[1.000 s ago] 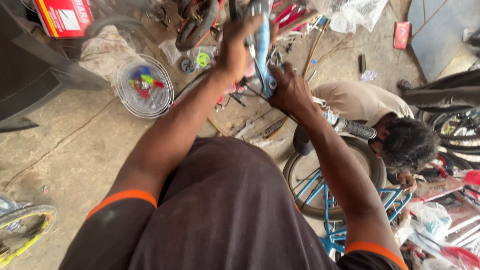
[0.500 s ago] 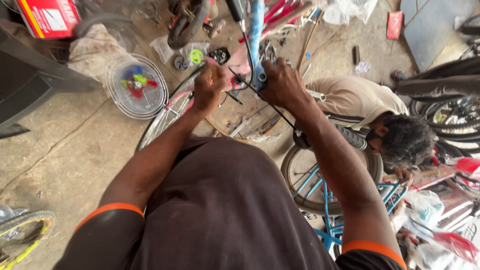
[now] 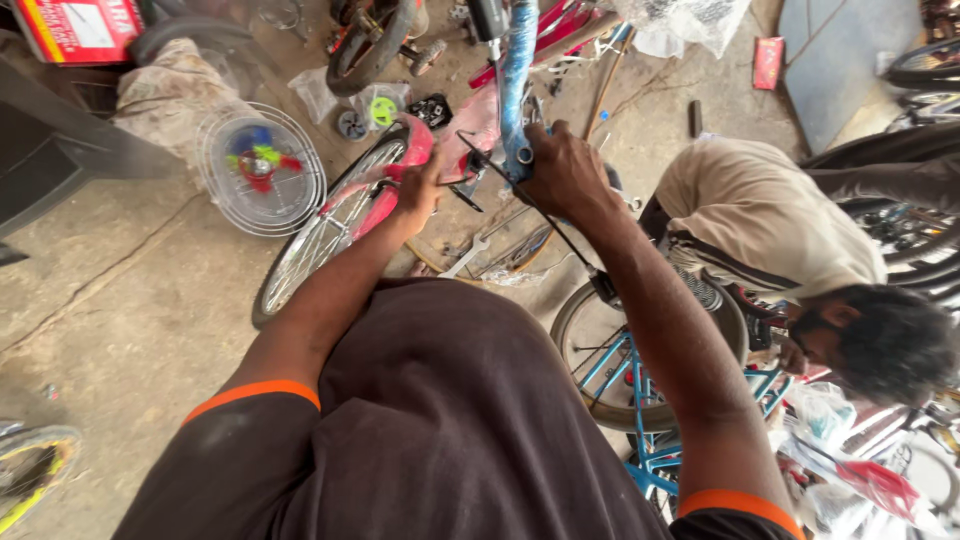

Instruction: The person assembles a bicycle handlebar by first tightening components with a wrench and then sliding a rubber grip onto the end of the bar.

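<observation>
My right hand (image 3: 562, 170) is closed around a blue-wrapped handlebar (image 3: 514, 70) that rises to a black grip (image 3: 489, 17) at the top edge. My left hand (image 3: 421, 186) is just left of the bar, its fingers pinched on a thin black brake lever (image 3: 470, 152). A black cable (image 3: 560, 238) runs from the bar down toward the blue bicycle frame (image 3: 640, 450) and its wheel (image 3: 600, 345) below my right forearm. Behind my left hand lies a small pink bicycle (image 3: 400, 165) with a spoked wheel (image 3: 318, 240).
A person in a beige shirt (image 3: 770, 215) crouches at the right beside more bicycles. On the concrete floor are a round wire guard (image 3: 262, 170), a spanner (image 3: 465, 258), a red box (image 3: 75, 28), a red packet (image 3: 768, 62) and a yellow-rimmed wheel (image 3: 30, 470).
My left hand has come off the bar and moved down and left to the brake lever. My right hand has stayed on the blue handlebar. The view has tipped downward.
</observation>
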